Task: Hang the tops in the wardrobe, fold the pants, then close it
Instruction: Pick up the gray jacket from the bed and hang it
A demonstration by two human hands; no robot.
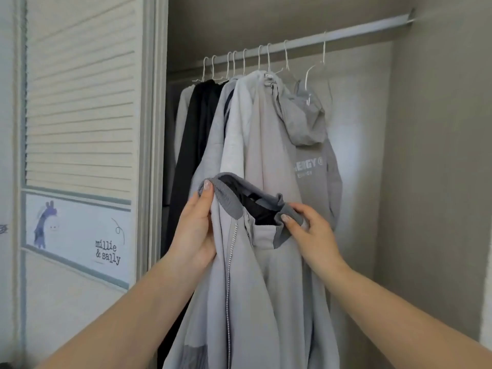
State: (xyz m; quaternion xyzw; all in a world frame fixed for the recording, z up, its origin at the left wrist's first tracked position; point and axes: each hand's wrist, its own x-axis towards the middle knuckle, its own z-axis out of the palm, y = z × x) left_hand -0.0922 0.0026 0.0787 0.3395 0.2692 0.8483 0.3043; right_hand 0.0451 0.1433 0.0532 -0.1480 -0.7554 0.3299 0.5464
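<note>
Head view, looking into an open wardrobe. Held up in front, at chest height before the hanging row: a light grey zip jacket with a darker grey ribbed collar and dark lining. Left hand gripping the collar's left edge, fingers curled over the rib and pinching it. Right hand pinching the collar's right side between thumb and fingers. No hanger visible inside the jacket.

Above, a rail carrying white wire hangers; several tops already hung, among them a grey hoodie printed with partly hidden white letters, seemingly "ERGY". One empty hanger at the right end.

Step in hand, by judgement: hanging tops. Next move likely needing that free hanger slipped into the collar.

On the louvred door, a sticker reading "millie & sally".
</note>
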